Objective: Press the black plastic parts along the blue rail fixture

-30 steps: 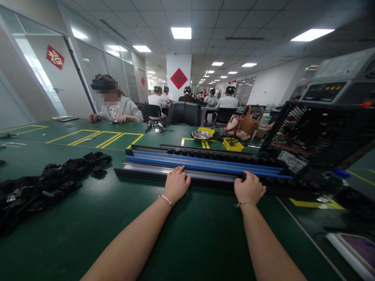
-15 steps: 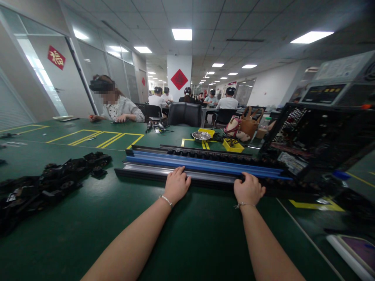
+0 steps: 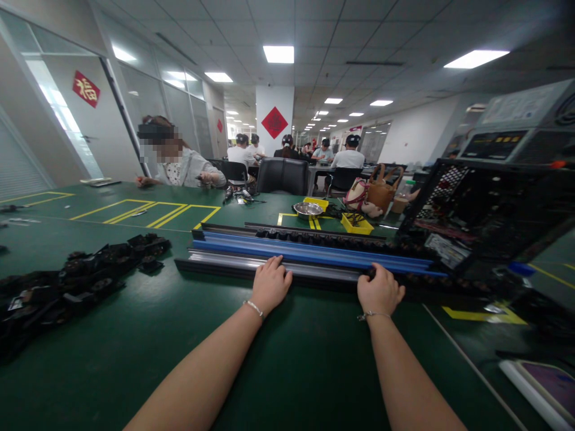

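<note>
A long black rail with a shiny clear strip along its top lies crosswise on the green table. My left hand grips its near edge around the middle, fingers over the top. Farther right, my right hand is closed on the same rail, with its thumb and part of its fingers hidden. Just behind lies a long blue strip, parallel to the rail. A row of small black parts sits beyond the blue strip, with another dark rail at the back.
A pile of black parts spreads over the left of the table. An open computer case stands at right, near a phone-like device. Ahead are a metal bowl and yellow trays. A co-worker sits across the table.
Both my hands and the rail stay in nearly the same place. Across the table, the co-worker has raised one hand off the tabletop.
</note>
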The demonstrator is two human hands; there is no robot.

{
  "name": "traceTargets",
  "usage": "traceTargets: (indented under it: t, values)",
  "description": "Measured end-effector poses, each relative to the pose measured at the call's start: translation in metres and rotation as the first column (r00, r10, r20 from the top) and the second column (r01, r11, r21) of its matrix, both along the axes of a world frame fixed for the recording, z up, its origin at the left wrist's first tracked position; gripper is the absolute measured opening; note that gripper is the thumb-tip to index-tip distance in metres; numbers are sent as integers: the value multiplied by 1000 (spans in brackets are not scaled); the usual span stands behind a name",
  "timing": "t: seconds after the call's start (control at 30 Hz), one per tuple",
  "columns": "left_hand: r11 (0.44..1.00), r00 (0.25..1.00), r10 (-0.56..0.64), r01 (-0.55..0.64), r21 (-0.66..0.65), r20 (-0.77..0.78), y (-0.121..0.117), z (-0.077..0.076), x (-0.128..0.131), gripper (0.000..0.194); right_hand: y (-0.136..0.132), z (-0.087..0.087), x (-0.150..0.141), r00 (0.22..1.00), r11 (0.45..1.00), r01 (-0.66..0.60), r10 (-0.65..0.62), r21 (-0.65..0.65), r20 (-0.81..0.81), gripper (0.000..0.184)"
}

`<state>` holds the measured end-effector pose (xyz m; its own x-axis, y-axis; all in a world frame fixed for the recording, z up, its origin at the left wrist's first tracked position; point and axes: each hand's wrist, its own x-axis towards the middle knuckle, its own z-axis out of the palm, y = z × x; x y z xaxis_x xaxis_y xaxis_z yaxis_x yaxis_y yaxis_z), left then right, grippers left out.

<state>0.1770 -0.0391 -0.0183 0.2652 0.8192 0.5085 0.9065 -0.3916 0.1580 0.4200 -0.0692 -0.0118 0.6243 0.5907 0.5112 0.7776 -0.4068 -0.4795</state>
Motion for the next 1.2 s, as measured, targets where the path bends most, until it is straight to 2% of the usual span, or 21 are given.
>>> traceTargets:
  t: [0.2, 0.3, 1.2]
  values:
    - [1000, 999, 0, 1, -18, 40, -2, 2, 1, 31, 0, 0, -1, 1000, 1000, 0, 0, 0, -9, 44]
    - [1000, 999, 5, -4, -22, 54, -2, 1, 1, 35, 0, 0, -1, 1000, 1000, -6, 6, -1, -10, 43]
    - [1000, 1000, -4, 4, -25, 26, -2, 2, 1, 37, 0, 0, -2, 999, 999, -35, 35, -16, 18, 44]
